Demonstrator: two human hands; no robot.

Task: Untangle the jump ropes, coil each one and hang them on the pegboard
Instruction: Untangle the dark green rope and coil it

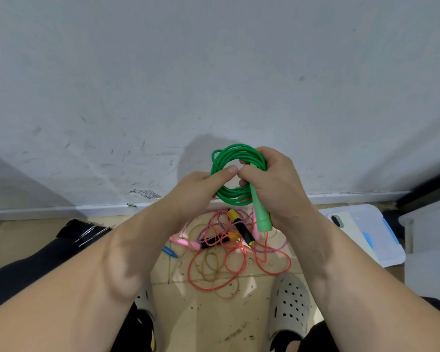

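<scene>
The floor held a tangle of pink, purple and coral ropes, still unsorted. Above it the green jump rope sat coiled. The right hand was clamped round its loops and the left hand pinched the near side, with the green handle dangling. Any slackened grip would likely spring the stiff loops open, dropping them into the tangle.

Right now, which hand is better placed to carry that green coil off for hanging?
Probably the right hand: its fingers curl round the green coil and handle, while the left hand only pinches one side.
</scene>
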